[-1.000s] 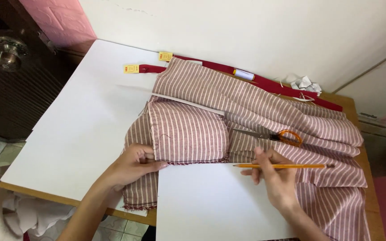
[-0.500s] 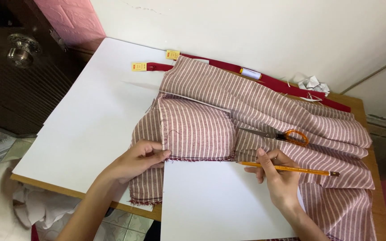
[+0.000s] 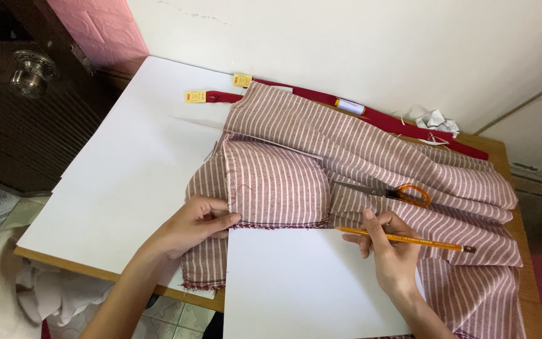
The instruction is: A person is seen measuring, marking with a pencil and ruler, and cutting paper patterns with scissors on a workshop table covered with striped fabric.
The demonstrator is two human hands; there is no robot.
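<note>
A maroon and white striped fabric (image 3: 359,150) lies spread over the table, with a folded piece (image 3: 277,185) on top. My left hand (image 3: 196,221) pinches the lower left corner of that folded piece. My right hand (image 3: 391,254) grips an orange pencil (image 3: 409,239), its tip at the fabric's lower edge, where a white sheet of paper (image 3: 308,282) meets it. Orange-handled scissors (image 3: 396,192) rest on the fabric just above my right hand.
A large white board (image 3: 127,169) covers the left of the wooden table (image 3: 509,147). A red measuring tape (image 3: 403,122) with yellow tabs, a white spool (image 3: 350,106) and crumpled paper (image 3: 434,119) lie along the wall. A dark door with a metal knob (image 3: 31,72) stands at left.
The view has shifted slightly. Both hands stay at the folded piece's lower edge, the left hand's fingers closing on the corner.
</note>
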